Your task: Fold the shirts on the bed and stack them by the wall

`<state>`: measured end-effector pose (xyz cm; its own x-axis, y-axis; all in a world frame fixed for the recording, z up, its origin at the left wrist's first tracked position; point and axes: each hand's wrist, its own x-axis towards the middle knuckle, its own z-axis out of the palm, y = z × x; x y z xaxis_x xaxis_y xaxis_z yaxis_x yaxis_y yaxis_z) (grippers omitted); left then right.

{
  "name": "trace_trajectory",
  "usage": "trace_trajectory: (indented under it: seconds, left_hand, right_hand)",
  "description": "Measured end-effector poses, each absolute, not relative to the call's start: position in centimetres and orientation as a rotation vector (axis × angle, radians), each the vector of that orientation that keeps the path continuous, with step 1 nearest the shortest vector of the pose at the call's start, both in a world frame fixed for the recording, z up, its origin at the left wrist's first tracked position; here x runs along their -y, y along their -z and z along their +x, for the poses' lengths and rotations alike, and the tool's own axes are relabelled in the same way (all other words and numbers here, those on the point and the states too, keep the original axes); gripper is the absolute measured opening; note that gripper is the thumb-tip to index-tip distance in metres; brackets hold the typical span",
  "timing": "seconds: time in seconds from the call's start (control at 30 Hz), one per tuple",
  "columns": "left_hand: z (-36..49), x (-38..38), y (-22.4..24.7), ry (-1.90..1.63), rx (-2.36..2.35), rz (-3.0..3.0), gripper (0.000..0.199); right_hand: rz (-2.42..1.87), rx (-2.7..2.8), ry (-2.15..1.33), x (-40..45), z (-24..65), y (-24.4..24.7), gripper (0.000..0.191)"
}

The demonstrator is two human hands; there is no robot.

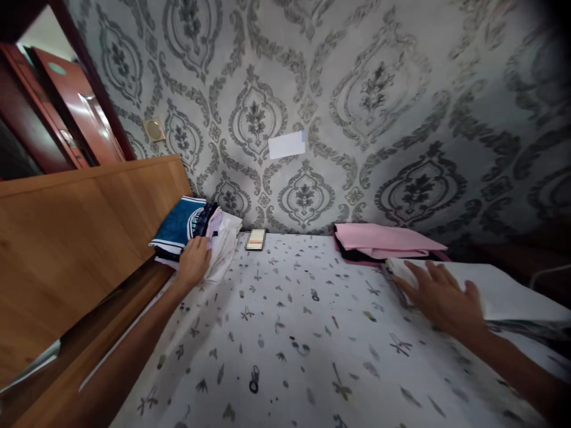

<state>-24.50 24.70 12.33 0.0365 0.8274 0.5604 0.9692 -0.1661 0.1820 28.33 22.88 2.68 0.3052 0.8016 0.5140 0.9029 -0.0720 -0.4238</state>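
On the left of the bed, my left hand rests on a stack of folded clothes, its fingers slightly bent over the near edge. A teal garment with white trim tops that stack, and a white garment lies along its right side. At the right, my right hand is slightly blurred, with fingers spread over folded white cloth. Darker layers show beneath this cloth. A folded pink garment lies just behind it, against the wall, on top of black and dark pink fabric.
The bed has a white printed sheet. A wooden bed board borders the left side. A small pale box-like item, partly pixelated, sits by the patterned wall. A white paper is on the wall. A reddish door stands upper left.
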Motion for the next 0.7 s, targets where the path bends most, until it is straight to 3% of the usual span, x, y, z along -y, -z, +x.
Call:
trace_trajectory:
  seconds: [0.17, 0.33, 0.47, 0.57, 0.7]
  left_hand:
    - [-31.3, -25.0, -12.8, 0.577, 1.920, -1.759, 0.036]
    - [-34.4, -24.4, -12.4, 0.397, 1.945, -1.770, 0.024]
    - [-34.6, -23.9, -13.8, 0.372, 1.973, -1.799, 0.024]
    - [-33.3, -23.2, -15.7, 0.639, 2.027, -1.740, 0.023]
    - [-28.1, -18.9, -17.4, 1.337, 1.972, -2.093, 0.015]
  right_hand:
    - [-1.776, 1.791, 0.254, -18.4, 24.0, -1.2, 0.057]
    - [-1.571, 1.891, 0.127, -13.9, 19.6, 2.1, 0.052]
    - [-1.522, 1.971, -0.033, -11.9, 16.9, 2.0, 0.049]
    - [-1.471, 1.999, -0.099, -11.1, 14.3, -0.3, 0.048]
    - [-1.341, 2.058, -0.216, -10.1, 8.7, -4.5, 0.057]
